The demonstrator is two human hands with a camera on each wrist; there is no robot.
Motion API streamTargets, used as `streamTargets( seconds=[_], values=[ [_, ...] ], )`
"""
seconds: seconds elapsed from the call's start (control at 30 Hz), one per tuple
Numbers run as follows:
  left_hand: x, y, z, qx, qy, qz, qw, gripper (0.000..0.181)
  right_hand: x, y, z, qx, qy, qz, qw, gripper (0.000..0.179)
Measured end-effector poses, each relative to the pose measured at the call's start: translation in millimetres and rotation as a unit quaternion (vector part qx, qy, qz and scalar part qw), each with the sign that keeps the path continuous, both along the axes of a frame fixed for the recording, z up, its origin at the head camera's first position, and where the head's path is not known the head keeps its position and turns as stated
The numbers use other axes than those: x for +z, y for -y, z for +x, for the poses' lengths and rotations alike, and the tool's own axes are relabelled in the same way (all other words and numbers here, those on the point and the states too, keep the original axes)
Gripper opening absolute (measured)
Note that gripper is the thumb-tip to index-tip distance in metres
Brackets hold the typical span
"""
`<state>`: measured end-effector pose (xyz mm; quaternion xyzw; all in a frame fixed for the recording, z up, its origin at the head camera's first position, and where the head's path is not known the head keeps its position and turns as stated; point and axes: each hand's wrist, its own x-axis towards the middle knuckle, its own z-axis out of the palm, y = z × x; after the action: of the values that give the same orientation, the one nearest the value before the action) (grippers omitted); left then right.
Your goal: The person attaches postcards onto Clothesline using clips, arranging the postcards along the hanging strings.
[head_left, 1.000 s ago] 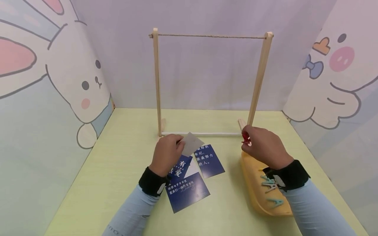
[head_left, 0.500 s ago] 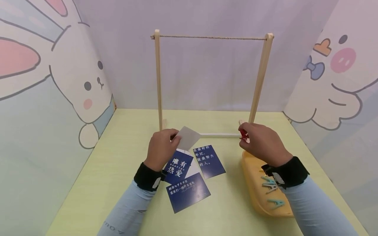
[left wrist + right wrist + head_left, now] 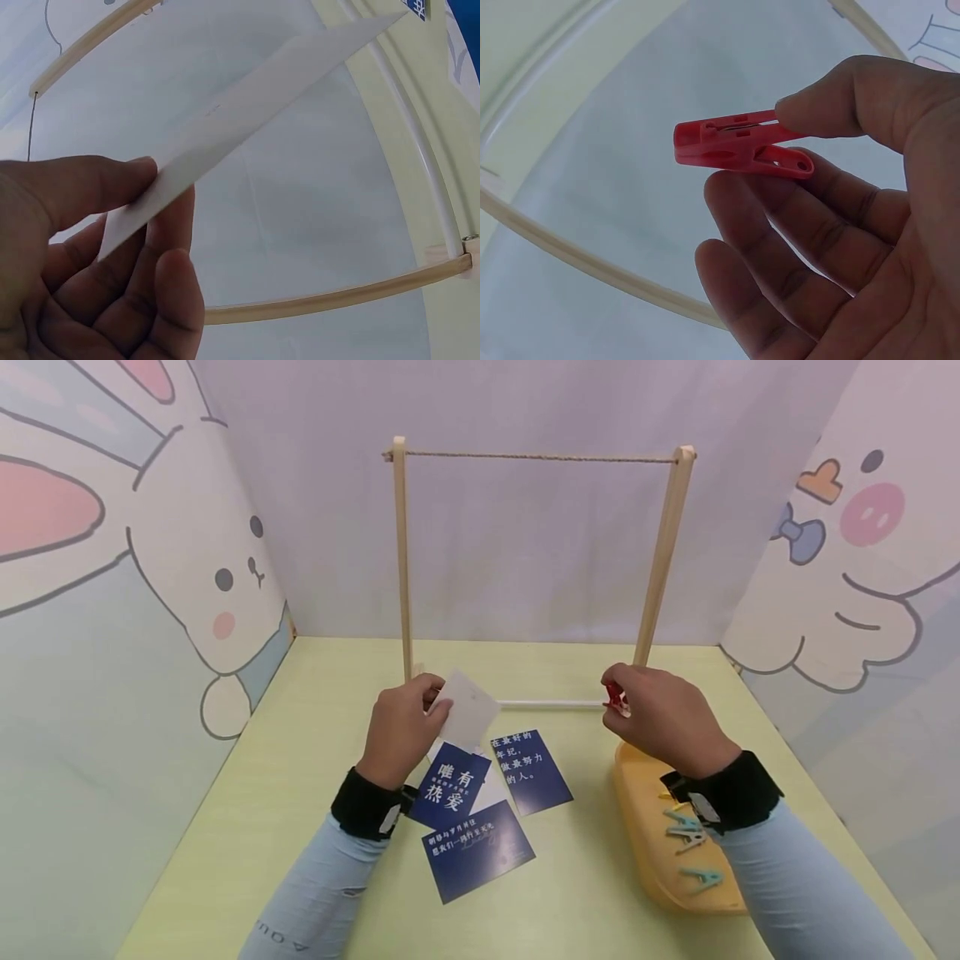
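My left hand point(image 3: 401, 727) pinches a card point(image 3: 471, 710) by its edge, thumb on one face and fingers behind, its pale side toward me. In the left wrist view the card point(image 3: 247, 101) slants up to the right, raised off the table. My right hand point(image 3: 667, 718) holds a red clothespin point(image 3: 739, 142) between thumb and fingers, its jaws closed and pointing away from the palm. Below the left hand lie blue cards with white writing: one point(image 3: 450, 785) overlapping a white piece, another point(image 3: 478, 852) nearer me, a third point(image 3: 531, 772) to the right.
Behind the hands stands a wooden frame point(image 3: 663, 556) with a twine line point(image 3: 536, 457) across its top and a white rod point(image 3: 551, 704) low down. A yellow tray point(image 3: 641, 860) with several clothespins point(image 3: 702, 878) sits at the right, partly under my right forearm. Printed walls rise on both sides.
My left hand has lifted the card up and to the left, turning it, and more of the blue cards shows. The right hand with the clothespin has risen slightly and shifted left.
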<state>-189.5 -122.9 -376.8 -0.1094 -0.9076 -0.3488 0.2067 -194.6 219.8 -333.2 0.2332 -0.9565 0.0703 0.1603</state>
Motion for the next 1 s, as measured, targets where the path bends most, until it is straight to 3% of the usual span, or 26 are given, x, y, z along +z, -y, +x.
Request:
streamTargets(
  seconds=[0.2, 0.4, 0.5, 0.63, 1.0],
  values=[
    [3.0, 2.6, -1.8, 0.000, 0.004, -0.009, 1.0000, 0.031, 5.7, 4.1, -1.0, -0.005, 0.003, 0.007, 1.0000, 0.031],
    [6.1, 3.3, -3.0, -0.008, -0.002, -0.003, 1.0000, 0.017, 10.2, 8.1, -3.3, -0.012, 0.014, 0.010, 0.9998, 0.034],
    [5.7, 3.9, -3.8, -0.006, -0.006, -0.012, 0.9999, 0.021, 10.8, 10.0, -4.5, -0.010, 0.015, 0.012, 0.9998, 0.034],
    [4.6, 5.8, -6.6, -0.006, -0.022, -0.028, 0.9993, 0.024, 12.0, 11.7, -5.7, -0.007, 0.008, 0.016, 0.9998, 0.033],
    [3.9, 8.9, -11.6, -0.011, -0.067, -0.047, 0.9965, 0.007, 16.4, 16.5, -6.1, -0.008, 0.009, 0.022, 0.9997, 0.030]
  ],
)
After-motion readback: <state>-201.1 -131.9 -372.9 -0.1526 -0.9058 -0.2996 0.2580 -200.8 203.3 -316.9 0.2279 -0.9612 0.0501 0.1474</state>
